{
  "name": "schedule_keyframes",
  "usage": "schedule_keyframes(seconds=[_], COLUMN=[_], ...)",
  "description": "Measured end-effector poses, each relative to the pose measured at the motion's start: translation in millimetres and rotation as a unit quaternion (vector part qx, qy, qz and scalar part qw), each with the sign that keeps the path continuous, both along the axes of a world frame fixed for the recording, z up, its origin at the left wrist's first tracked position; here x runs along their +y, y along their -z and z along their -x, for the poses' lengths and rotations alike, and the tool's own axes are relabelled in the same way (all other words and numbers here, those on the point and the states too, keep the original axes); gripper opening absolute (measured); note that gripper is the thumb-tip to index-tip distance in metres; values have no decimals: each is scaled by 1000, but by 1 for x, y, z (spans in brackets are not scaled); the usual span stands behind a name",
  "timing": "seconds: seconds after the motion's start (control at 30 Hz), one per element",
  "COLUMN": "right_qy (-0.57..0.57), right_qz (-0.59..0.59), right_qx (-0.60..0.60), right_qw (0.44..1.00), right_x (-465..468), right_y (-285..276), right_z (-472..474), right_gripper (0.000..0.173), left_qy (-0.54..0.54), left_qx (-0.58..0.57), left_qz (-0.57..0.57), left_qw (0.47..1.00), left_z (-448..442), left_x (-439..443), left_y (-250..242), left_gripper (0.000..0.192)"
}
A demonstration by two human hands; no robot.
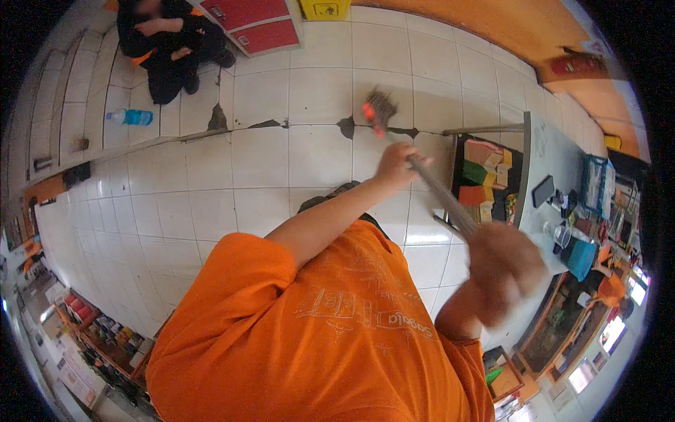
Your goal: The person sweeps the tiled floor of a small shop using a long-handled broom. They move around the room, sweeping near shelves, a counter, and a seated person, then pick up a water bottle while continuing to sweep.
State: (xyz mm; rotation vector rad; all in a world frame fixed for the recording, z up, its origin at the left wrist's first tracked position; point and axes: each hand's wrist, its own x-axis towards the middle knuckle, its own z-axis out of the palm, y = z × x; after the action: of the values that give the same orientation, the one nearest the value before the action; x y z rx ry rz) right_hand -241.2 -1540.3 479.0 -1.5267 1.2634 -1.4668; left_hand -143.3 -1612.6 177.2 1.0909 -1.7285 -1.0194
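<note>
A broom with a grey handle slants across the floor in front of me. Its dark bristle head, with a bright red-orange part, is blurred against the white tiles near a broken seam; whether the bristles touch the floor I cannot tell. My left hand is closed around the lower part of the handle. Higher up, near the handle's top end, my right hand grips it, strongly blurred and close to the camera. The right hand hides the end of the handle.
Broken tile gaps line a floor seam. A seated person is at upper left, near a bottle of blue liquid and red drawers. To the right stands a table with items on it and a filled shelf below.
</note>
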Motion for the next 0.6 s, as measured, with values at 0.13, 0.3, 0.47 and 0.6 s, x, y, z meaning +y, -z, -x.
schedule_keyframes(seconds=[0.13,0.3,0.47,0.6], right_qy=[-89,-122,-50,53], right_qz=[-122,-235,-367,-284], right_qx=[-105,-241,-236,-258], right_qw=[983,934,898,922], right_x=[-6,18,30,58], right_y=[89,127,170,176], right_z=[-71,-92,-88,-55], right_gripper=[41,45,39,32], left_qy=[5,-102,-69,-5], left_qx=[-166,-49,-165,-165], left_qz=[-161,-88,-94,-59], left_qw=[973,990,979,985], left_z=[-102,-174,-216,-158], left_x=[49,75,41,41], left_y=[100,163,200,204], left_gripper=[17,16,22,15])
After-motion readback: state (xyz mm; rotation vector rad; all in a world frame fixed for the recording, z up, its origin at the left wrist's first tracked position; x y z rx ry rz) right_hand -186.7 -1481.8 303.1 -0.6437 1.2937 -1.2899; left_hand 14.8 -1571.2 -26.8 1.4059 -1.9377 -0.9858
